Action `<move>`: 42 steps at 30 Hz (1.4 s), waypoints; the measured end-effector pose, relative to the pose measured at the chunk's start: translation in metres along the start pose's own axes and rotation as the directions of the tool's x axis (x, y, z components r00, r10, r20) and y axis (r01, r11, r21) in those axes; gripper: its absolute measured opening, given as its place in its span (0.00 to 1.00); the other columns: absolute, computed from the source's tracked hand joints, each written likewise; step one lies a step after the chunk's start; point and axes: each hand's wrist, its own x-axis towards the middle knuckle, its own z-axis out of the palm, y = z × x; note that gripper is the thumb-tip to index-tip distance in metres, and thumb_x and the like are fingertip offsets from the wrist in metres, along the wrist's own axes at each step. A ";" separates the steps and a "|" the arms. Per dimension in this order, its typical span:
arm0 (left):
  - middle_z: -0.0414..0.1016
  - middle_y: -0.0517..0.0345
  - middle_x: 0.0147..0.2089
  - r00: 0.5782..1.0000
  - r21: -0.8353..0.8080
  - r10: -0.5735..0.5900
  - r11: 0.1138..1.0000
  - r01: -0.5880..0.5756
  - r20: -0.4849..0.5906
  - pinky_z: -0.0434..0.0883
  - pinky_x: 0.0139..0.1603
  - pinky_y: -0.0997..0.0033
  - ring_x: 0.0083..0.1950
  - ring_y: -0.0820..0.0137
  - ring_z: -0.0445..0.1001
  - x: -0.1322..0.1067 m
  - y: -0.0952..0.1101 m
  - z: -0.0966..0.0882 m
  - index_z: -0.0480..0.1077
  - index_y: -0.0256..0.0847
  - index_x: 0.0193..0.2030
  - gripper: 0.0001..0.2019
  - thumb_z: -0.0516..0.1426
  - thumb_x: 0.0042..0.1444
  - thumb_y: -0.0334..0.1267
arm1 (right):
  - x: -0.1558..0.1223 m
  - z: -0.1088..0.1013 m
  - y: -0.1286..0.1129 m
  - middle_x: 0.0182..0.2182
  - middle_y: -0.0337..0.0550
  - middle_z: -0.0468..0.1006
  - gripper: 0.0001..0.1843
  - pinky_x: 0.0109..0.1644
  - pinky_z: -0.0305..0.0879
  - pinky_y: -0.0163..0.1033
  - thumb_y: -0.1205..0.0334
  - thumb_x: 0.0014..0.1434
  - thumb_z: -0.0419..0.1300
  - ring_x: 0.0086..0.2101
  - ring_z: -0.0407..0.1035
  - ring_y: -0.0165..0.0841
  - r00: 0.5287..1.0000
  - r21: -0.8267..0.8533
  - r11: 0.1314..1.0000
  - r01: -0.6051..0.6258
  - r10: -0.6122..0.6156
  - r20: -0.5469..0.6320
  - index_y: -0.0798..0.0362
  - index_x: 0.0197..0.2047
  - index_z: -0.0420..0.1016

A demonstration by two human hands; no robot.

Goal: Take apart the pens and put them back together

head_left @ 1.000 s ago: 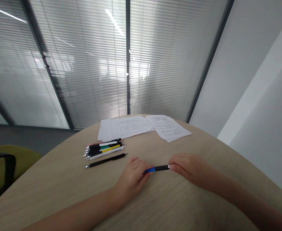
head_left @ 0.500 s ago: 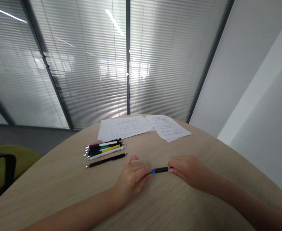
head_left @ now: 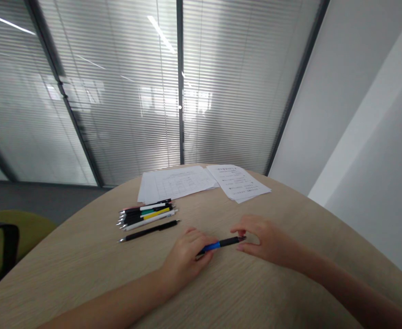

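A pen (head_left: 212, 246) with a blue barrel and black grip lies across the space between my hands, its tip end pointing right. My left hand (head_left: 189, 251) pinches the blue end between thumb and fingers. Around the tip end, my right hand (head_left: 259, 235) has its thumb and fingers apart; whether a fingertip touches the pen I cannot tell. To the left of my left hand lies a single black pen (head_left: 149, 231). Just behind it is a pile of several pens (head_left: 148, 214), black, white, yellow and green among them.
Printed papers (head_left: 177, 183) lie at the far side of the wooden table (head_left: 125, 274), with another printed sheet (head_left: 238, 182) to their right. A green chair (head_left: 26, 228) with a black armrest stands at the left. Glass panels with blinds rise behind the table.
My right thumb and fingers have parted from their pinch at the pen's tip, which now shows. More of the blue barrel is visible at my left hand, and its raised finger has come down.
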 end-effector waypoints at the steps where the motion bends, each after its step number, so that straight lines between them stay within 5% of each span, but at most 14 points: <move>1: 0.74 0.56 0.29 1.000 0.005 0.016 1.000 -0.016 0.006 0.63 0.34 0.70 0.29 0.71 0.70 0.000 0.000 0.000 0.67 0.38 0.37 0.07 0.51 0.52 0.28 | 0.001 0.002 -0.001 0.29 0.40 0.72 0.08 0.37 0.58 0.34 0.65 0.49 0.60 0.32 0.65 0.31 0.999 -0.011 0.999 0.030 -0.030 0.017 0.55 0.35 0.70; 6: 0.74 0.55 0.29 0.997 0.011 -0.001 1.000 0.000 0.074 0.65 0.32 0.72 0.30 0.70 0.70 0.000 0.002 0.000 0.67 0.39 0.38 0.08 0.50 0.51 0.30 | 0.001 0.006 -0.004 0.26 0.40 0.72 0.02 0.36 0.57 0.36 0.66 0.50 0.59 0.31 0.64 0.32 0.996 -0.119 0.989 0.084 -0.079 0.043 0.55 0.29 0.71; 12: 0.74 0.58 0.32 0.970 -0.113 -0.185 0.972 0.204 0.157 0.67 0.33 0.75 0.31 0.71 0.72 -0.002 0.001 0.001 0.67 0.42 0.40 0.10 0.53 0.49 0.33 | 0.002 -0.006 0.012 0.26 0.40 0.72 0.02 0.37 0.59 0.36 0.68 0.50 0.58 0.31 0.65 0.32 0.999 -0.083 0.996 0.033 -0.033 0.008 0.55 0.30 0.71; 19: 0.75 0.58 0.29 0.888 -0.350 -0.445 0.818 0.456 0.114 0.67 0.28 0.75 0.27 0.72 0.69 0.004 -0.002 0.002 0.72 0.40 0.36 0.10 0.57 0.44 0.35 | 0.004 -0.010 0.034 0.28 0.41 0.72 0.03 0.38 0.59 0.36 0.70 0.47 0.59 0.33 0.65 0.32 0.999 -0.092 0.995 -0.029 0.026 -0.026 0.55 0.29 0.71; 23: 0.74 0.57 0.28 0.813 -0.579 -0.570 0.625 0.523 0.119 0.67 0.29 0.72 0.28 0.71 0.69 0.007 -0.002 0.000 0.72 0.38 0.32 0.10 0.60 0.40 0.37 | 0.006 0.001 0.029 0.26 0.41 0.72 0.03 0.38 0.58 0.37 0.69 0.45 0.61 0.32 0.65 0.33 1.000 -0.167 0.986 -0.011 0.012 0.008 0.55 0.27 0.70; 28: 0.70 0.60 0.25 0.719 -0.773 -0.685 0.392 0.499 0.117 0.66 0.32 0.71 0.28 0.72 0.68 0.013 0.001 -0.005 0.71 0.38 0.36 0.11 0.56 0.48 0.42 | 0.004 0.008 0.008 0.24 0.38 0.70 0.05 0.34 0.57 0.34 0.65 0.44 0.62 0.28 0.64 0.30 0.997 -0.087 0.996 -0.023 0.030 0.076 0.56 0.26 0.68; 32: 0.72 0.54 0.38 0.687 -0.941 -0.676 -0.027 0.336 0.265 0.65 0.43 0.66 0.41 0.68 0.70 0.022 0.009 -0.010 0.68 0.38 0.30 0.10 0.50 0.54 0.40 | -0.001 0.016 -0.013 0.22 0.36 0.69 0.09 0.29 0.55 0.31 0.60 0.45 0.62 0.25 0.62 0.28 0.991 0.045 0.995 -0.088 0.083 0.105 0.55 0.25 0.67; 35: 0.70 0.57 0.27 0.643 -0.913 -0.649 -0.318 0.256 0.406 0.67 0.39 0.66 0.30 0.72 0.71 0.029 0.016 -0.015 0.63 0.39 0.25 0.14 0.42 0.58 0.37 | -0.003 0.021 -0.024 0.23 0.35 0.70 0.11 0.29 0.55 0.31 0.55 0.48 0.59 0.24 0.63 0.27 0.987 0.180 0.981 -0.076 0.048 0.150 0.55 0.27 0.68; 38: 0.61 0.63 0.18 0.608 -0.875 -0.646 -0.447 0.188 0.461 0.67 0.26 0.71 0.18 0.77 0.62 0.033 0.018 -0.021 0.60 0.39 0.22 0.19 0.38 0.59 0.42 | -0.001 0.024 -0.022 0.22 0.36 0.69 0.09 0.29 0.56 0.30 0.59 0.53 0.53 0.24 0.63 0.27 0.993 0.268 0.959 -0.088 0.063 0.102 0.55 0.27 0.68; 42: 0.51 0.66 0.14 0.608 -0.851 -0.625 -0.495 0.177 0.490 0.60 0.17 0.78 0.13 0.80 0.52 0.033 0.012 -0.026 0.55 0.39 0.16 0.23 0.40 0.55 0.51 | 0.004 0.035 0.009 0.16 0.36 0.65 0.17 0.27 0.57 0.32 0.61 0.58 0.44 0.21 0.61 0.28 0.968 0.318 0.926 -0.203 0.239 -0.077 0.54 0.22 0.65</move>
